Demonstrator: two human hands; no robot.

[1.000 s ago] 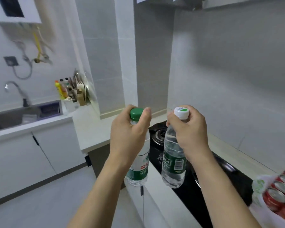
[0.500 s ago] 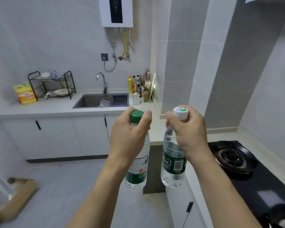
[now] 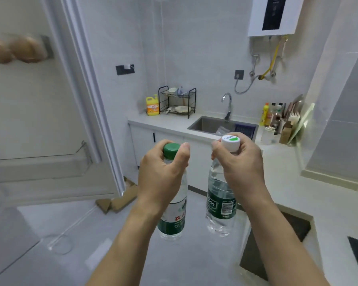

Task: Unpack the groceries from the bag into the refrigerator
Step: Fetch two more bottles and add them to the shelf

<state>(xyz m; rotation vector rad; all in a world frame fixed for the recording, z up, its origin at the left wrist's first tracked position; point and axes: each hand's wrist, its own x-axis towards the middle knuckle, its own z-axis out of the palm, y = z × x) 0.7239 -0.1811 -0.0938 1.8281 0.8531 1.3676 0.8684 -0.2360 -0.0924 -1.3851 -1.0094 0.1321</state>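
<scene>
Two clear plastic water bottles hang upright in mid-air at centre frame, each held only by its neck. The left hand (image 3: 163, 174) has fingers and thumb curled round the neck of the green-capped bottle with a green-and-white label (image 3: 173, 213); the right hand (image 3: 239, 168) grips the white-capped bottle with a dark green label (image 3: 220, 205) the same way.

Risks, judged from this hold: a grip so high leaves each full body free to swing, so a quick turn could knock the bottles together or against the door edge; a slip at the neck would drop one onto the floor.

Surroundings, largest first: the open white refrigerator door (image 3: 50, 120) fills the left of frame, with a clear door shelf (image 3: 50, 164) at mid-left, apparently free, and brown eggs (image 3: 15, 49), blurred, in a rack at upper left. The white counter with steel sink (image 3: 213, 125) runs across the centre right background. Flattened brown cardboard (image 3: 120, 198) lies on the floor beside the door's lower corner, a possible trip point on the approach. A thin white cable (image 3: 70, 228) trails across the floor at lower left.
</scene>
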